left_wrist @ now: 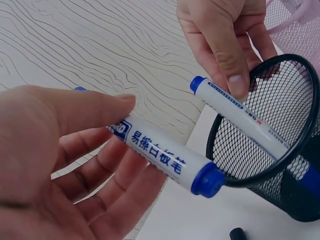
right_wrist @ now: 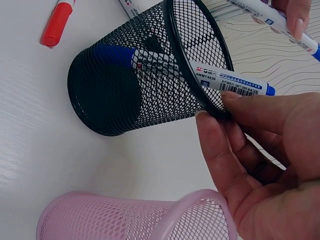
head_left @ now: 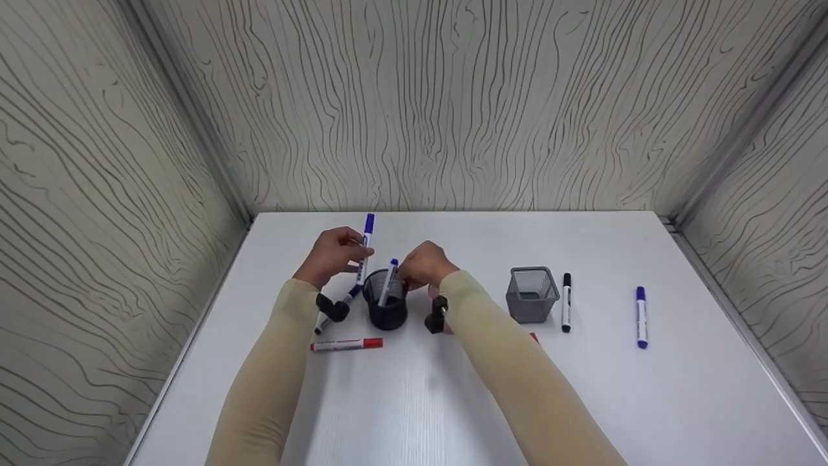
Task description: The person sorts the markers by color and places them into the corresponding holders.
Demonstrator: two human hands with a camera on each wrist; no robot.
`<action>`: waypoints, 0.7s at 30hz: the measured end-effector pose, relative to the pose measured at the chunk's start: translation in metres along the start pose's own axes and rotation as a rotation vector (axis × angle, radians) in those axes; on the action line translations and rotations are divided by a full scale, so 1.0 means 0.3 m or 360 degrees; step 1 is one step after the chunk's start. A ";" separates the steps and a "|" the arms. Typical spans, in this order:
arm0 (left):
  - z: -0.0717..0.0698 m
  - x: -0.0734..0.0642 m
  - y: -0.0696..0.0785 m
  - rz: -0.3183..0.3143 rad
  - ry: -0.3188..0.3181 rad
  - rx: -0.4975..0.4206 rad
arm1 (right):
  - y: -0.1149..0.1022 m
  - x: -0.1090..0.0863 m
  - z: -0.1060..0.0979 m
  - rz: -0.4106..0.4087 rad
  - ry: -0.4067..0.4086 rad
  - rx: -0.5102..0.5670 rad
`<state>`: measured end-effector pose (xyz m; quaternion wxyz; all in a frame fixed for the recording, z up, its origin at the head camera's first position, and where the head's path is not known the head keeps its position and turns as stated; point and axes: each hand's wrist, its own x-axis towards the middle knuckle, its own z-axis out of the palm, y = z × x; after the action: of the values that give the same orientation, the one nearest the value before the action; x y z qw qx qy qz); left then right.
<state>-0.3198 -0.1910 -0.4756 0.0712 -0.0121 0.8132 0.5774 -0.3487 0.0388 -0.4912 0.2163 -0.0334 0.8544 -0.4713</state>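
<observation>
My left hand (head_left: pixel 331 255) pinches a white whiteboard marker (left_wrist: pixel 160 150) with blue ends between thumb and fingers. Its lower blue end overlaps the rim of a round black mesh pen holder (head_left: pixel 387 317) in the left wrist view. With thumb and fingertips, my right hand (head_left: pixel 425 264) grips that holder's rim from the right side. Another blue-ended marker (right_wrist: pixel 235 82) leans inside the holder, blue cap down, its upper end sticking out past the rim near my right thumb. Beside my right hand is a pink mesh pen holder (right_wrist: pixel 100 220), mostly hidden by the wrist in the head view.
A red marker (head_left: pixel 346 345) and a dark-ended marker (head_left: pixel 326 320) lie left of the black holder. Rightward stand a grey square mesh holder (head_left: pixel 532 304), a black marker (head_left: pixel 566 304) and a blue marker (head_left: pixel 641 317). A red tip (head_left: pixel 533 337) shows beside my right sleeve.
</observation>
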 end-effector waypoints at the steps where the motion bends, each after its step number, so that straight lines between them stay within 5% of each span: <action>1: 0.003 0.002 -0.001 0.0004 0.0009 -0.0017 | 0.000 0.000 0.000 0.0002 0.0000 0.0003; 12: 0.056 0.003 -0.022 0.0105 0.0144 -0.0181 | -0.001 0.000 -0.004 0.0035 -0.0022 0.0006; 21: 0.093 0.000 -0.052 0.0197 0.0229 -0.0069 | 0.001 0.000 -0.001 0.0020 -0.0010 0.0021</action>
<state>-0.3154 -0.1699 -0.4992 -0.0235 -0.0048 0.8027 0.5960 -0.3487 0.0391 -0.4913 0.2221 -0.0279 0.8508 -0.4754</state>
